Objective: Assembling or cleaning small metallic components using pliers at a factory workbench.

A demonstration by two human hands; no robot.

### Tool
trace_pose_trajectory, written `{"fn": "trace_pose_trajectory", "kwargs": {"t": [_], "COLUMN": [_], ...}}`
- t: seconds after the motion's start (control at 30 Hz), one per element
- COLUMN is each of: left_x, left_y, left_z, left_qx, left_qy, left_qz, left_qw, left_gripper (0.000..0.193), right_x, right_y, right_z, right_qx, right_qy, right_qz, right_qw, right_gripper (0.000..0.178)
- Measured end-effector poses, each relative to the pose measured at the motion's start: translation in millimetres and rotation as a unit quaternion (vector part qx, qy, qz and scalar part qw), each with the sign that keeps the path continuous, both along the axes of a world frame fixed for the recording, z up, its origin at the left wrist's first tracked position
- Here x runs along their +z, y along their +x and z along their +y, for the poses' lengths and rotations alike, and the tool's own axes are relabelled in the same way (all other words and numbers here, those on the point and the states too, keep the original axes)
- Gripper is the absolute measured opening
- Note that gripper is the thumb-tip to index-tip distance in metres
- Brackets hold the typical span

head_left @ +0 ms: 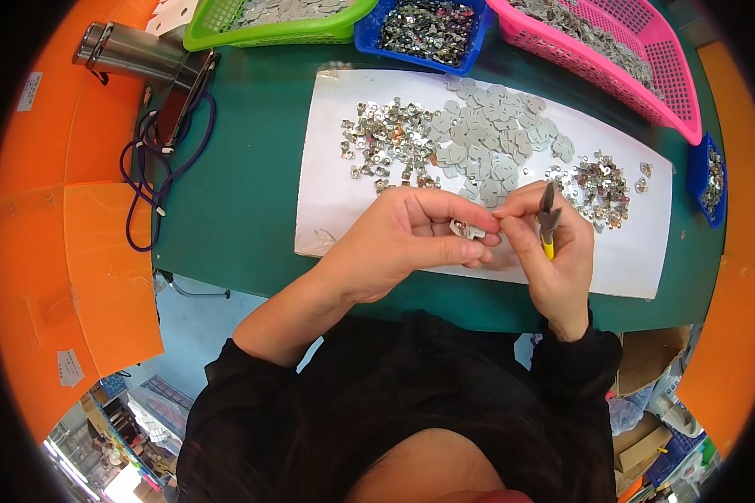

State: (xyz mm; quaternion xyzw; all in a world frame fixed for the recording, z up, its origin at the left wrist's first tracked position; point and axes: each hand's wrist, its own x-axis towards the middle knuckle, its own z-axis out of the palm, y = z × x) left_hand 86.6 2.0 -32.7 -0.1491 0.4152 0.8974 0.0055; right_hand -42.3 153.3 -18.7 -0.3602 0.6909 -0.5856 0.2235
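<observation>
My left hand [398, 239] is closed, pinching a small pale plate with metal bits on it [468, 230] between thumb and fingers. Close beside it, my right hand [562, 268] keeps a pair of yellow-handled pliers [549, 220] in its palm, jaws pointing up and away from me. The right thumb and forefinger press together at the edge of the left fingertips; whatever they pinch is too small to make out. Both hands are above the near part of a white board [327, 184]. Beyond them lie grey flat plates [486, 134], with shiny metal clips [386, 138] to the left and small metal parts [602, 189] to the right.
Along the table's far side stand a green basket [277, 35], a blue tray [365, 38] and a pink basket [688, 96], all holding parts. A smaller blue tray [698, 184] sits far right. At left are a steel flask [138, 54] and a phone [176, 109] with a purple cord [195, 159].
</observation>
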Motion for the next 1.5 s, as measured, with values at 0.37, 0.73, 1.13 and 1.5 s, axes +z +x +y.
{"fn": "trace_pose_trajectory", "kwargs": {"t": [0.37,0.73,1.13,1.5], "left_x": [14.5,11.7,17.9,6.2], "left_y": [0.6,-7.1,-18.6,-11.2], "left_z": [1.5,-18.9,-32.8,-31.5], "left_qx": [0.019,0.039,0.028,0.055], "left_qy": [-0.215,-0.619,-0.742,-0.749], "left_qz": [0.042,0.250,0.423,0.360], "left_qw": [0.976,0.744,0.519,0.554], "left_gripper": [0.021,0.012,0.021,0.017], "right_x": [10.6,12.1,40.1,33.6], "right_y": [-8.1,-18.3,-45.8,-28.7], "right_z": [10.3,9.8,-0.2,-1.3], "right_qx": [0.053,0.165,0.352,0.238], "right_qy": [-0.012,0.083,0.145,0.122], "right_qz": [-0.120,-0.232,0.038,-0.148], "right_qw": [0.991,0.955,0.924,0.952], "right_gripper": [0.007,0.018,0.017,0.016]}}
